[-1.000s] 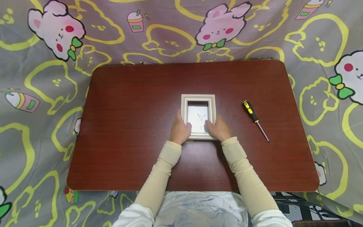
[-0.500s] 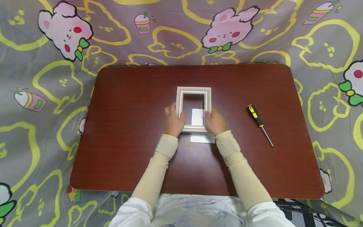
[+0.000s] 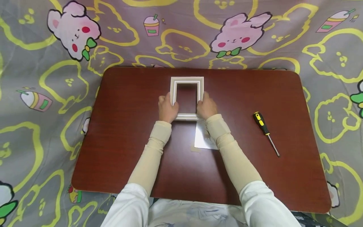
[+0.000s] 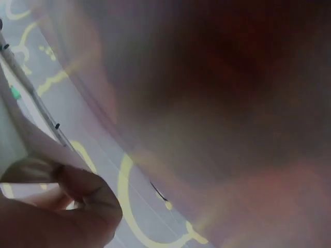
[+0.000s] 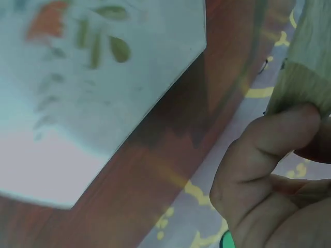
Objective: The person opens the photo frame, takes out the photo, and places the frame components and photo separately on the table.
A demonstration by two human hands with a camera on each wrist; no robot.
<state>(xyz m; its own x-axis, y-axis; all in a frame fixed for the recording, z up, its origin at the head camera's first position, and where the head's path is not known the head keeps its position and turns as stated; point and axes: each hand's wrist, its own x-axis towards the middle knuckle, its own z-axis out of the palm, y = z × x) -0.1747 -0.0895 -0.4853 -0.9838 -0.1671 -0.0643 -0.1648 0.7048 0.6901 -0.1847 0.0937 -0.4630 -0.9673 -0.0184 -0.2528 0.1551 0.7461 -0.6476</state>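
A cream picture frame is held up over the table, its opening showing bare wood behind it. My left hand grips its lower left side, and my right hand grips the lower right, thumbs toward the front. Below the frame lies a white card, partly hidden by the right forearm; in the right wrist view this card shows printed leaves and an orange flower. That view also has the right fingers pinching the frame's edge. The left wrist view is partly blurred, with left fingers at the frame.
A screwdriver with a black and yellow handle lies to the right on the brown table. A small tan piece sits at the card's lower left corner. Patterned cloth surrounds the table.
Both hands have lifted the picture frame and moved it away toward the far left. The white card, seen inside the opening before, now lies on the table below it.
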